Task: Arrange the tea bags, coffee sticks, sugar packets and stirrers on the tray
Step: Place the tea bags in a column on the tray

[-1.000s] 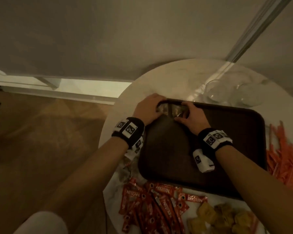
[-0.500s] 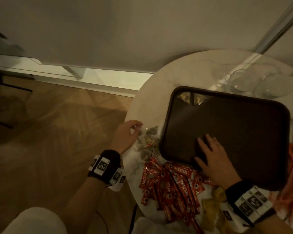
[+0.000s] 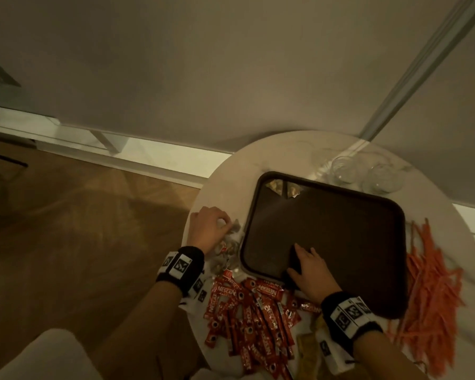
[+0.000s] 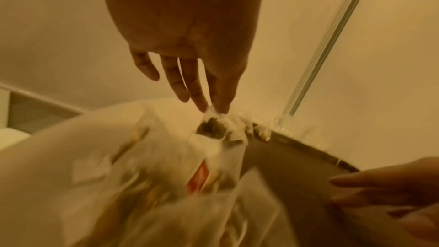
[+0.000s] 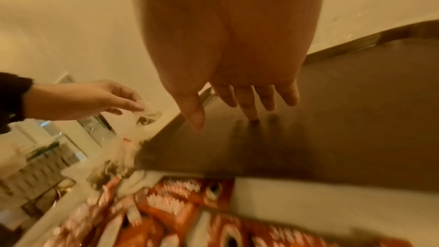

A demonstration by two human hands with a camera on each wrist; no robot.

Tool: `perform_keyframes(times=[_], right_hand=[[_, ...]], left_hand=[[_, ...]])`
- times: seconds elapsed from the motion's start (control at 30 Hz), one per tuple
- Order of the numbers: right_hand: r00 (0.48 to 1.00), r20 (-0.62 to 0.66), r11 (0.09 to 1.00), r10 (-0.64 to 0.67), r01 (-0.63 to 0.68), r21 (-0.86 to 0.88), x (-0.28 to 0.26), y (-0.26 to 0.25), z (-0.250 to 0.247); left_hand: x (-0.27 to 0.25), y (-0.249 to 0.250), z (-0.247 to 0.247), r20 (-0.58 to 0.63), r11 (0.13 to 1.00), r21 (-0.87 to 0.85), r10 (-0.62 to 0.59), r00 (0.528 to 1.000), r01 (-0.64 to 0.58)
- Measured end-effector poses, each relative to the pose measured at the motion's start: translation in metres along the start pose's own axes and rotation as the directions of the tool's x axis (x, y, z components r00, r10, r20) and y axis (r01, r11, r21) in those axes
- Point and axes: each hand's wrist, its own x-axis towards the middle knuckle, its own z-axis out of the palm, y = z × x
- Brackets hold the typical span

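A dark brown tray (image 3: 340, 237) lies on the round white table, with two tea bags (image 3: 283, 187) in its far left corner. Left of the tray is a loose pile of tea bags (image 3: 226, 249). My left hand (image 3: 221, 224) is over that pile. In the left wrist view, my left hand (image 4: 213, 109) pinches the top corner of one tea bag (image 4: 211, 129) between thumb and finger. My right hand (image 3: 303, 253) rests with straight fingers (image 5: 249, 108) on the tray (image 5: 320, 138) near its front edge and holds nothing.
Red coffee sticks (image 3: 252, 314) are heaped in front of the tray. Yellow sugar packets (image 3: 307, 352) lie under my right wrist. Orange stirrers (image 3: 433, 292) lie along the right. Clear glasses (image 3: 368, 174) stand behind the tray. The table edge drops to the wood floor on the left.
Both hands left the tray's far left corner, where two tea bags now lie. My left hand went to the pile and pinched a bag. My right hand settled on the tray's near part.
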Motion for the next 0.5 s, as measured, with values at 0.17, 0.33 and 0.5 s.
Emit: perform_keyframes(times=[0.17, 0.33, 0.5], right_hand=[[0.973, -0.196, 0.931, -0.121, 0.180, 0.318, -0.006, -0.026, -0.021], [0.973, -0.143, 0.630, -0.184, 0.228, 0.742, -0.016, -0.065, -0.031], [0.946, -0.154, 0.514, -0.286, 0.287, 0.808, -0.031, -0.086, -0.026]], left_hand=[[-0.025, 0.027, -0.030, -0.037, 0.898, -0.440, -0.013, 0.999, -0.005], [-0.049, 0.060, -0.042, -0.007, 0.790, -0.611, 0.064, 0.998, -0.055], [-0.064, 0.083, -0.045, -0.064, 0.716, -0.688, 0.106, 0.992, -0.121]])
